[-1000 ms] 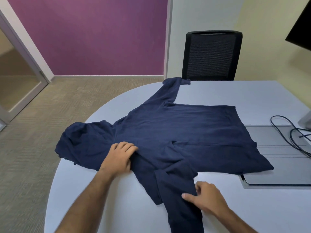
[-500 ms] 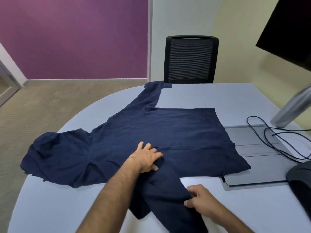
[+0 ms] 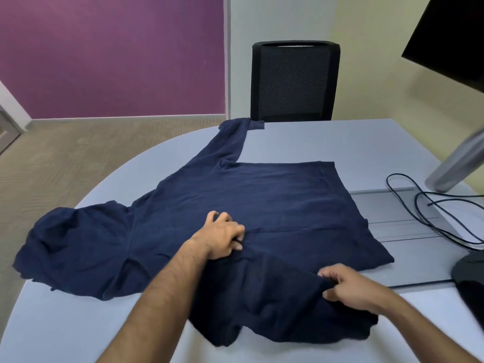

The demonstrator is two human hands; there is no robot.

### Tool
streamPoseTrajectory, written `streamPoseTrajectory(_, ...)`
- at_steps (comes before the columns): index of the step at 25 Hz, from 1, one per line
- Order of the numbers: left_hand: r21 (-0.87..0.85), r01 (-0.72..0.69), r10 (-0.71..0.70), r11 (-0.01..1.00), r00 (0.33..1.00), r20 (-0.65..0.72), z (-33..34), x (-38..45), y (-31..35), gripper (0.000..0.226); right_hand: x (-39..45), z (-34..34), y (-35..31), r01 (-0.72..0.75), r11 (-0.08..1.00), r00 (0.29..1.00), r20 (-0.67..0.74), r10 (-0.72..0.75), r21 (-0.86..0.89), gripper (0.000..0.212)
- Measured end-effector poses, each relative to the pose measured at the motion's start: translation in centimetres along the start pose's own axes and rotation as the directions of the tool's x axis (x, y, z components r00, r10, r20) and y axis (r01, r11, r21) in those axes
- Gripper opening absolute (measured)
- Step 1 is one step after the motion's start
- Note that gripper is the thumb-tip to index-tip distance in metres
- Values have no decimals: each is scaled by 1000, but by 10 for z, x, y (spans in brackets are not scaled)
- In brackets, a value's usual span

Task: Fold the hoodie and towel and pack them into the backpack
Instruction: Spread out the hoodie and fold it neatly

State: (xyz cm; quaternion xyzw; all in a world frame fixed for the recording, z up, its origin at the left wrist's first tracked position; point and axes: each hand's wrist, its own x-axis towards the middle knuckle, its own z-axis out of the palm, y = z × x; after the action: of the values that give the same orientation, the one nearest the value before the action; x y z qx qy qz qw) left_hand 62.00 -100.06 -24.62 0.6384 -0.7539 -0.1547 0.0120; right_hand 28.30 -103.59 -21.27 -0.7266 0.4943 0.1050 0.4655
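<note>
On the pale blue table (image 3: 301,142) a navy hoodie (image 3: 275,200) lies spread flat, its long axis running left to right: the hood (image 3: 73,242) toward the left edge, the hem toward the grey mat (image 3: 408,231) at right. One sleeve (image 3: 233,142) stretches away toward the black mesh chair (image 3: 293,82). The left hand (image 3: 222,235) rests knuckles-up on the torso, fingers curled into the cloth beneath them. The right hand (image 3: 348,284) pinches the near sleeve (image 3: 275,297) between thumb and bent fingers, forearm reaching in from the lower right.
</note>
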Motion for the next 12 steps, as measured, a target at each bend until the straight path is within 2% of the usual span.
streamPoseTrajectory(2, -180, 70, -85, 981, 993, -76, -9, -4, -17, 13, 4, -32, -2, 18, 986, 999, -41, -25, -164, 22)
streamPoseTrajectory(6, -350, 143, -207, 926, 966, -153, -36, -10, -48, 12, 18, -97, 2, -13, 923, 991, -126, -38, -383, 19)
streamPoseTrajectory(7, -383, 144, -226, 912, 958, -179, -41, -10, -50, 17, 23, -111, 3, -36, 911, 987, -158, -33, -412, 17)
streamPoseTrajectory(9, -421, 160, -281, 893, 929, -242, -48, -5, -54, 11, 32, -134, 2, -85, 898, 973, -232, -19, -431, 15)
streamPoseTrajectory(12, -376, 252, -361, 892, 897, -255, -53, 10, -57, 16, 46, -154, -3, -128, 904, 962, -273, 13, -409, 13)
